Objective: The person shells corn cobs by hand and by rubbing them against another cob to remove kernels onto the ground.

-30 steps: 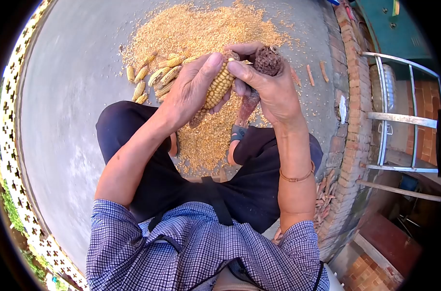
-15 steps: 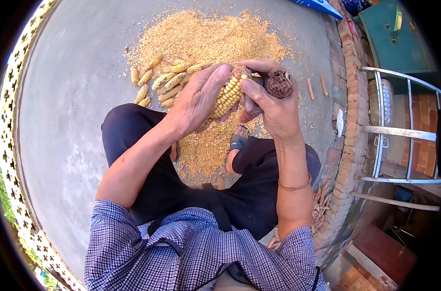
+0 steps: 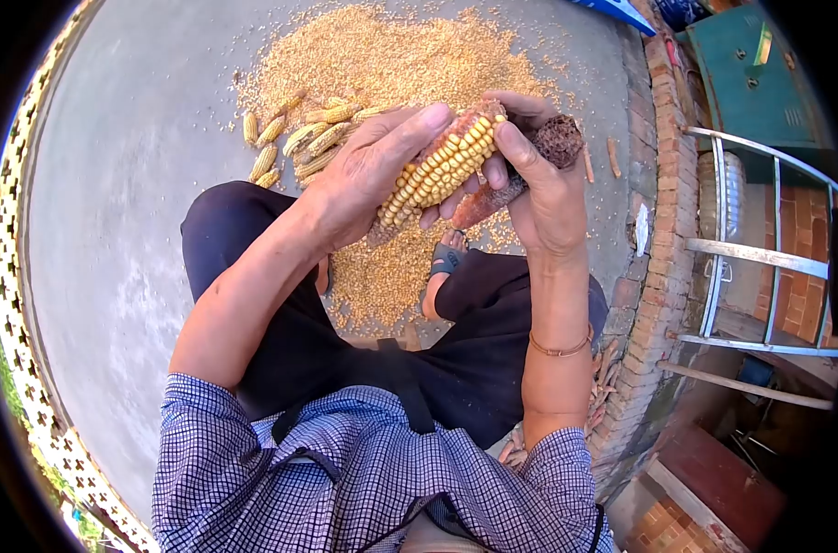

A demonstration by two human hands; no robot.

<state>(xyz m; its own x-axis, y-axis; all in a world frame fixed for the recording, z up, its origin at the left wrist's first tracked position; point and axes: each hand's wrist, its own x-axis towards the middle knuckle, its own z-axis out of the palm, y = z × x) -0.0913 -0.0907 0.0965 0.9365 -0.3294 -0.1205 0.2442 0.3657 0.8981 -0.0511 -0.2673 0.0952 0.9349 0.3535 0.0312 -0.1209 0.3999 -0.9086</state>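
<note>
Here, both hands are closed around corn, held up above the person's knees. The left hand (image 3: 368,180) wraps the ear (image 3: 442,170), thumb along its upper edge and fingertips showing beneath it. The ear tilts, its upper end toward the right hand (image 3: 550,207); a reddish strip near that end is bare, while yellow rows cover much of the rest. The right hand curls around a bare cob (image 3: 485,203), whose dark end (image 3: 559,140) sticks out past the fingers, and its thumb touches the ear's upper end.

Below, on the grey floor (image 3: 124,230), kernels (image 3: 382,276) lie between the feet (image 3: 442,267), and a broad heap (image 3: 391,55) of them spreads farther out. More ears (image 3: 325,136) lie beside that heap, partly behind the left hand. A brick edging (image 3: 668,230) runs along the right.
</note>
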